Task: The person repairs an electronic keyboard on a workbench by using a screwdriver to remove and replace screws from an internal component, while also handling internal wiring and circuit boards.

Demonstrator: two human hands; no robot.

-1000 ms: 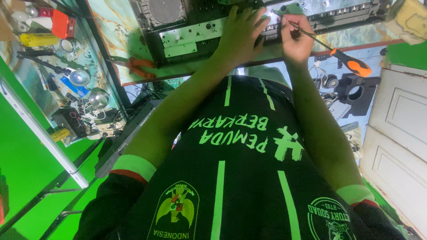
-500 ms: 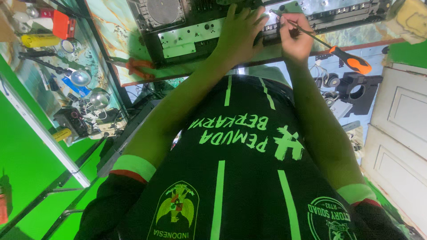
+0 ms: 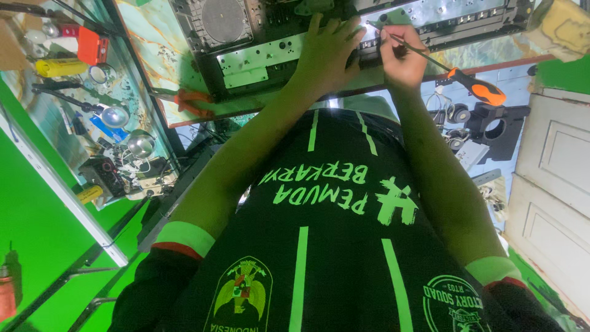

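Screwdriver, one, clamped in right hand; left hand flat on one chassis.

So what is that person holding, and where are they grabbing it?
The right hand holds a screwdriver by its thin metal shaft, not its orange-and-black handle. The left hand holds nothing; it rests flat on the opened device.

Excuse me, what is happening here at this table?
A person is working on an opened electronic device at the edge of a marble-patterned table. The left hand rests flat on the chassis, and the right hand holds an orange-handled screwdriver, its tip near the device's edge.
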